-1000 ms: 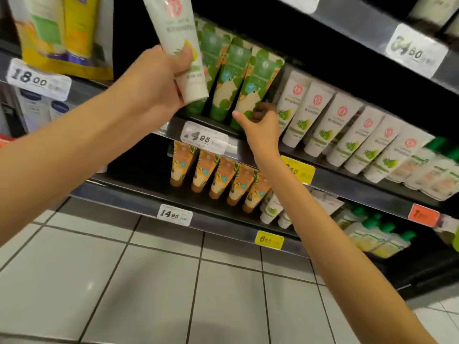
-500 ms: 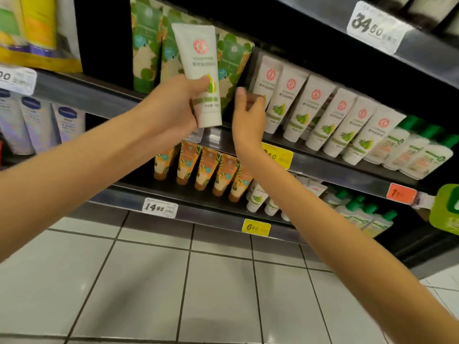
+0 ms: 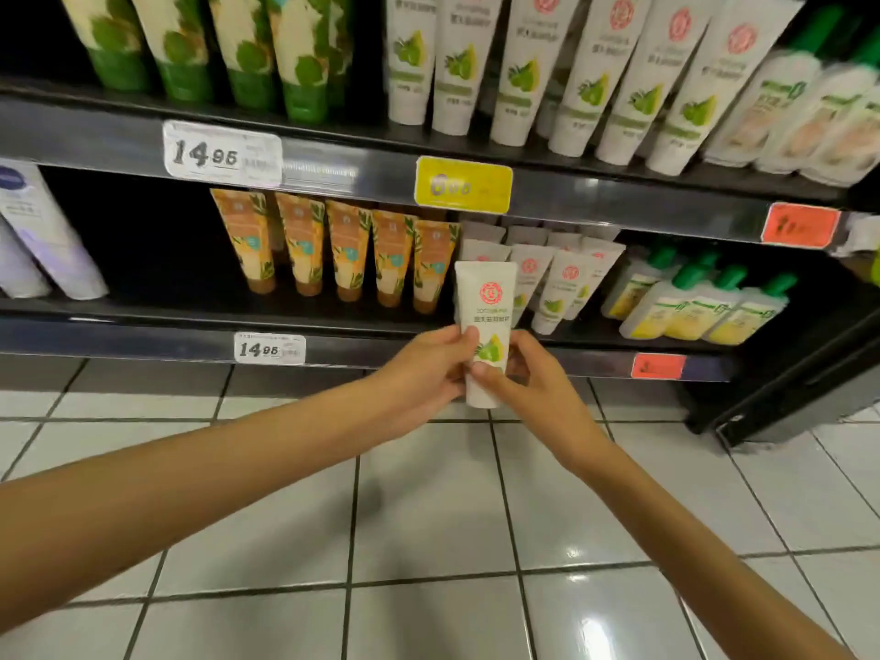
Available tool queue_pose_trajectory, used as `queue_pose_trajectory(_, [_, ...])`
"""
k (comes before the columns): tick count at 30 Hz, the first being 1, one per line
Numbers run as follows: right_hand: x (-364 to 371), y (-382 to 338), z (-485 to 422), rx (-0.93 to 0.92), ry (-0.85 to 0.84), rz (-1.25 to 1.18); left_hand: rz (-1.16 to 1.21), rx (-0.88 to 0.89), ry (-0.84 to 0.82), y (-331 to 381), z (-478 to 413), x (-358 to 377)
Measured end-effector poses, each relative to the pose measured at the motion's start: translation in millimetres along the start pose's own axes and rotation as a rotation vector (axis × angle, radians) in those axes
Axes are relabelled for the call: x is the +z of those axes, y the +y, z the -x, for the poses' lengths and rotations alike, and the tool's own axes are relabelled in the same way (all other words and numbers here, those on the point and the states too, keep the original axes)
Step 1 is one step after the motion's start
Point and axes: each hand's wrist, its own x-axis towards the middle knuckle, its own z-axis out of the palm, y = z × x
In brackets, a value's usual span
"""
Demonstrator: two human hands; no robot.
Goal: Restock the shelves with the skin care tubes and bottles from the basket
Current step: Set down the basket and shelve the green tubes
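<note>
White plastic with a round red emblem and a green-and-yellow fruit print makes up the tube (image 3: 485,316) that we hold upright between both our hands, flat crimped end up and cap end down. Our left hand (image 3: 424,369) grips it from its left side, the thumb laid across the front beside the print and the other fingers hidden behind it. Our right hand (image 3: 531,381) pinches the lower part from the right, thumb on the front and curled fingers reaching round the back. The two thumbs sit close together on the tube's lower half, while its upper half stands free above them. We hold it in the air just in front of the lower shelf (image 3: 143,338), its top overlapping the row of matching white tubes (image 3: 569,283) there, just right of the orange tubes (image 3: 347,250). Green-capped bottles (image 3: 690,302) lie further right on that shelf. On the upper shelf (image 3: 95,135) more white tubes of the same design (image 3: 571,64) stand beside green-patterned tubes (image 3: 238,40). A price tag (image 3: 269,349) reading 14.95 sits on the lower shelf's edge, left of our left hand. Pale floor tiles (image 3: 428,540) lie beneath our forearms.
</note>
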Motion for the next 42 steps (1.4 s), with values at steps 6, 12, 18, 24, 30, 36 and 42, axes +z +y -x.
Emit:
queue_pose_trajectory(6, [-52,52,0,0.091,0.174,-0.076,-0.245,-0.074,-0.050,-28,-39,14])
queue_pose_trajectory(12, [-112,72,-39,0.017,0.509,0.049,-0.233,-0.153,0.122,-31,-62,6])
queue_pose_trajectory(18, [-124,80,-92,0.029,0.605,0.181,-0.216,-0.123,0.145,-25,-71,2])
queue_pose_trajectory(24, [-119,99,-101,0.036,0.595,0.241,-0.173,-0.076,0.120,-18,-77,3])
queue_pose_trajectory(30, [-122,98,-105,0.058,0.569,0.251,-0.175,-0.096,0.131,-20,-81,4])
queue_pose_trajectory(36, [-117,95,-106,0.091,0.584,0.218,-0.187,-0.143,0.132,-21,-79,3])
queue_pose_trajectory(42, [-108,96,-97,0.117,0.590,0.098,-0.152,-0.151,0.146,-18,-74,0])
